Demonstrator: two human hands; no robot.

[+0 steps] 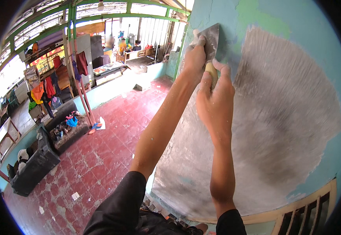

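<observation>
High on the wall, a putty knife with a wide grey metal blade point(213, 38) is between my hands. My right hand point(218, 92) is closed round its yellowish handle point(211, 69), thumb and forefinger uppermost. Just to the left, my left hand point(195, 58) is closed at the blade's left edge, a fingertip against the metal. A pale, rounded tip sticks up beside those left fingers; whether it is a finger or another handle I cannot tell. Around and below the blade, the blue-green wall point(233, 11) carries a large patch of grey plaster point(272, 113) with brushed streaks.
A barred frame point(309, 205) sits low on the right. Red tiled floor point(111, 152) with scattered scraps extends left. Beyond it are a black sofa point(35, 166), slanting poles point(85, 94), hanging clothes point(47, 88) and a low wall point(103, 96). People sit in the far background.
</observation>
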